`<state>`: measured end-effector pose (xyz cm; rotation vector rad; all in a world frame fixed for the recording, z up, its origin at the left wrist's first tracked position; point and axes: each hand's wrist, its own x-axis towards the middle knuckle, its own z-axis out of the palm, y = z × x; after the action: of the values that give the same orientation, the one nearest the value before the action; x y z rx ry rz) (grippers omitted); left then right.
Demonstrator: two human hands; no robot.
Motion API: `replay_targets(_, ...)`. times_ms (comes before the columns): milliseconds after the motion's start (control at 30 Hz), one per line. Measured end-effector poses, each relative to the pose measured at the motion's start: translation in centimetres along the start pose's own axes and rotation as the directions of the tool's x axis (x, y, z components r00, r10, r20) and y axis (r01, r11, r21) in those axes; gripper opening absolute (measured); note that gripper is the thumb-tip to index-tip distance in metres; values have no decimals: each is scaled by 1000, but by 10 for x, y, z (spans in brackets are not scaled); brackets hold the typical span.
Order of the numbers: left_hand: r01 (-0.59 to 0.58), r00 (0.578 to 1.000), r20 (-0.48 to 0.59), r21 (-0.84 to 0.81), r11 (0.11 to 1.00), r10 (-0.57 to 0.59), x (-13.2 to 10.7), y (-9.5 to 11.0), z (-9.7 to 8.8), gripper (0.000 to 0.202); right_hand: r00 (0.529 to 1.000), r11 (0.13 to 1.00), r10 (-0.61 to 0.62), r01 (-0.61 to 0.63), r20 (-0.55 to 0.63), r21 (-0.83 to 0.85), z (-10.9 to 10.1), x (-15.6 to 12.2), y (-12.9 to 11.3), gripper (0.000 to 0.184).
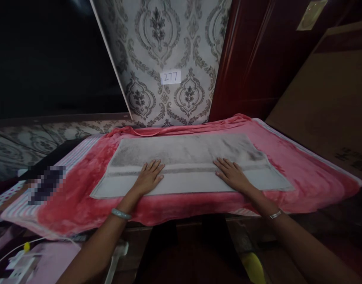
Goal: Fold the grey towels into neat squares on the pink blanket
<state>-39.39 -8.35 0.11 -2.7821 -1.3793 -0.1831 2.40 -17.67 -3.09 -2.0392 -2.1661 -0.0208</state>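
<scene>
A grey towel (183, 152) with a paler band along its near side lies spread out flat, its long side running left to right. Beneath it is a red and pink plush blanket (77, 189) covering the table. My left hand (148, 176) rests palm down on the towel's near left part, fingers spread. On the near right part, my right hand (232, 173) also lies flat with its fingers apart. Both hands touch the cloth, and neither grips it. The undersides of the palms are hidden.
Behind the table stands a patterned wall with a paper label (170, 77) reading 277. A dark television screen (50, 59) is at the left, a large cardboard box (329, 102) at the right. A power strip (21, 266) with a cable sits at the lower left.
</scene>
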Motion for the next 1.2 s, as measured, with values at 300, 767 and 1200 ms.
replay_targets(300,7,1000,14,1,1000,-7,-2,6,-2,57,995,993,-101,102,-11,54,-15,25,-51,61)
replay_targets(767,284,931,-242,11,959,-273,-16,23,-7,56,892,885,-446,426,80,187,-20,106,-194,61)
replay_targets(1200,367,922,-135,14,930,-362,-16,18,7,66,940,955,-296,294,168,40,2,196,-174,63)
